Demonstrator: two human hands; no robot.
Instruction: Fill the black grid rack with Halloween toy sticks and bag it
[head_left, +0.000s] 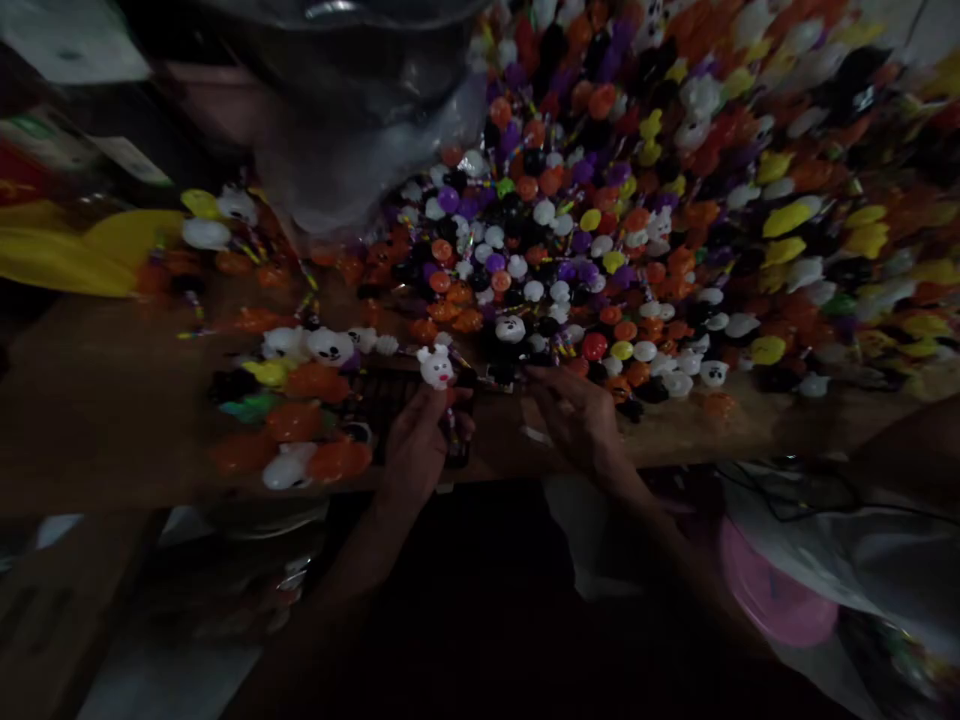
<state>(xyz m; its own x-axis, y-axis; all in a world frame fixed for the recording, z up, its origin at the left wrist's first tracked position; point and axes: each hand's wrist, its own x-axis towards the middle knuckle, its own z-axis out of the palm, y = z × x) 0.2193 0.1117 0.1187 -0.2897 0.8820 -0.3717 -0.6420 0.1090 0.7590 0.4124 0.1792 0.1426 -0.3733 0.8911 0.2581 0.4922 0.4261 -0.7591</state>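
Observation:
My left hand (418, 440) is closed on a small white animal-head toy (436, 368) with ears and a red mouth, held upright above the fingers. A thin colourful strand hangs from it beside the palm. My right hand (576, 418) is at the table edge with thumb and fingers bent together; what they grip, if anything, is too dark to make out. Just left of its fingertips lies a small dark piece with a pale edge (500, 376). Under my left hand is a dark slotted tray (382, 400).
A large heap of small toy heads (555, 240) in orange, white, purple, black and yellow fills the back and right of the wooden table (90, 400). Larger toy heads (300, 420) lie left of the tray. A plastic-wrapped container (337, 130) stands behind. A pink basin (776, 590) sits below, right.

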